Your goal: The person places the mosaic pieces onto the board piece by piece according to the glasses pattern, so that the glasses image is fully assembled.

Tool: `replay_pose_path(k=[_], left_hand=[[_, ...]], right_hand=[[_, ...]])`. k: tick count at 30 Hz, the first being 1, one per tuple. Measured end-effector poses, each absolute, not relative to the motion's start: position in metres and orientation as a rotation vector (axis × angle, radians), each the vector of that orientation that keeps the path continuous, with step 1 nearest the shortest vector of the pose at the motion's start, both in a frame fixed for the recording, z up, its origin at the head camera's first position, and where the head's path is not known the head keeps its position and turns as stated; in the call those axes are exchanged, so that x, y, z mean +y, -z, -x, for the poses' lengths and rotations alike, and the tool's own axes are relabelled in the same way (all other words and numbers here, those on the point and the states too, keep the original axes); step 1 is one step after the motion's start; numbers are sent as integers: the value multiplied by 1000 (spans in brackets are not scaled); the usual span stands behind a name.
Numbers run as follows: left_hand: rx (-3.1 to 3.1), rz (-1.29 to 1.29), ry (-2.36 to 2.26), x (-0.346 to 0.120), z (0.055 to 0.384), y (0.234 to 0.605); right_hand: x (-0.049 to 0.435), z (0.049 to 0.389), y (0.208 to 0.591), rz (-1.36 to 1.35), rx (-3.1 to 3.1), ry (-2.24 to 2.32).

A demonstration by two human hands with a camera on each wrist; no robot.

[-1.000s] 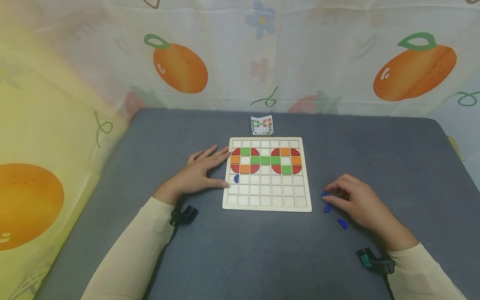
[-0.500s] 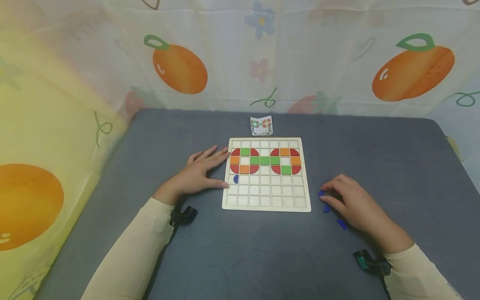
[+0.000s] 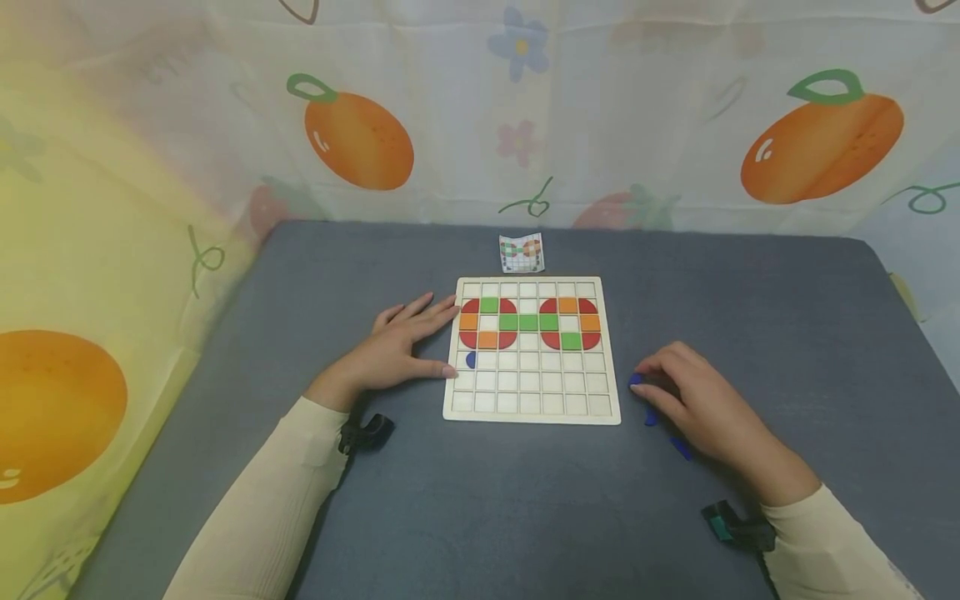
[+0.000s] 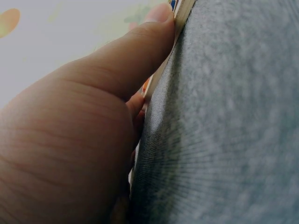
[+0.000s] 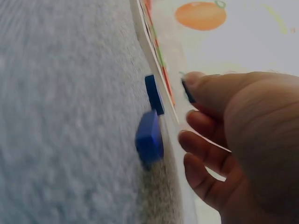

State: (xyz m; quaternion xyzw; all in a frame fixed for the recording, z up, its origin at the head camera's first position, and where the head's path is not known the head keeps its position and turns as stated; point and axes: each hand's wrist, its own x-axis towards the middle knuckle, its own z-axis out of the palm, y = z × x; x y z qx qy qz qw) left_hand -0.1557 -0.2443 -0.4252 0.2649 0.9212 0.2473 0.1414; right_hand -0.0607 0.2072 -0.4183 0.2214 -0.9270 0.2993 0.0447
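A pale wooden grid board (image 3: pixel 531 413) lies mid-table, with red, orange and green tiles in its upper cells. One blue half-round tile (image 3: pixel 471 360) sits in a cell at the left of the fourth row. My left hand (image 3: pixel 386 354) spreads its fingers, thumb and fingertips resting on the board's left edge. Right of the board, my right hand (image 3: pixel 697 400) pinches a blue tile (image 5: pixel 188 91) between thumb and forefinger, raised off the cloth in the right wrist view. Below that hand lie two more blue tiles, one nearer (image 5: pixel 150 140) and one farther (image 5: pixel 154 94).
A small printed card (image 3: pixel 522 253) with a coloured grid pattern stands behind the board. Grey cloth (image 3: pixel 525 508) covers the table. A fruit-print curtain (image 3: pixel 637 108) hangs along the back and left. Each wrist wears a black camera mount (image 3: pixel 367 433).
My right hand has lifted the blue tile from beside the others and moved slightly left and away, toward the board. My left hand stays in place on the board's edge.
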Motion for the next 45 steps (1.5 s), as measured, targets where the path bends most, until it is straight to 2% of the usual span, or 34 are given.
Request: replay_pose_path(k=[14, 33, 45], left_hand=[[2652, -758, -712, -244, 154, 425], [2661, -764, -719, -242, 156, 424], [2660, -766, -726, -244, 157, 425]], right_hand=[[170, 70, 409, -792, -2815, -1016], [67, 86, 415, -1070, -2827, -1065], [23, 94, 418, -1037, -2904, -952]])
